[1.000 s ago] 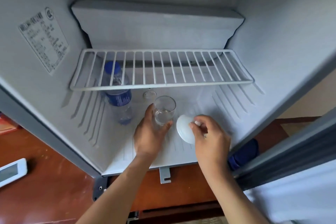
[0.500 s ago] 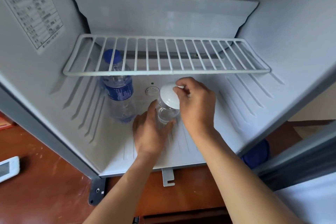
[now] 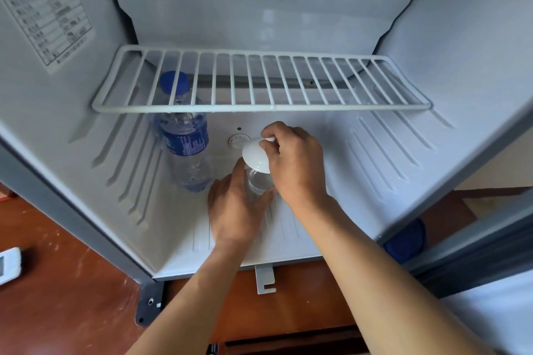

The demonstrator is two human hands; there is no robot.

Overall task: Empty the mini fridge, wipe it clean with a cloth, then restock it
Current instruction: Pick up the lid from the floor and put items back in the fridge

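Reddish-brown wooden floor [image 3: 57, 282], white device [image 3: 8, 265] lying left

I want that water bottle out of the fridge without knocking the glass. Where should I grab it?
Grip the water bottle around its labelled middle, coming from the front left. It stands upright with its cap under the wire shelf, so a top grab is blocked, and the glass sits to its right.

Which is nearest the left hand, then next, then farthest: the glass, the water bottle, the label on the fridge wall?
1. Glass: held in the left hand.
2. Water bottle: standing just left, under the shelf.
3. Label: high on the left wall.
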